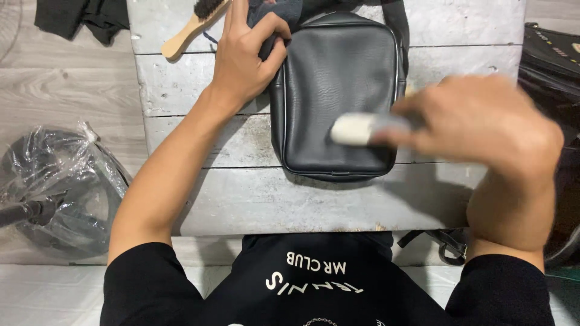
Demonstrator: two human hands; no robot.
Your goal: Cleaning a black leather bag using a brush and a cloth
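Nearest the camera is the person's black shirt, pressed up against the near edge of a worn, whitewashed plank worktop [241,205]. Just beyond, the right hand [483,121] is blurred with motion; its fingers are closed around a small pale block [353,128], perhaps a sponge or eraser, though the blur keeps me from telling which. The block sits over the lower right part of a black leather bag [335,90], which lies flat in the middle of the worktop. Farther on, the left hand [244,57] grips the bag's upper left corner, fingers curled over a bunch of dark fabric there. Beyond that hand, a wooden-handled brush [193,27] with dark bristles lies at the far edge. Off to the left, on the floor, rests a dark round object wrapped in clear plastic [57,187].
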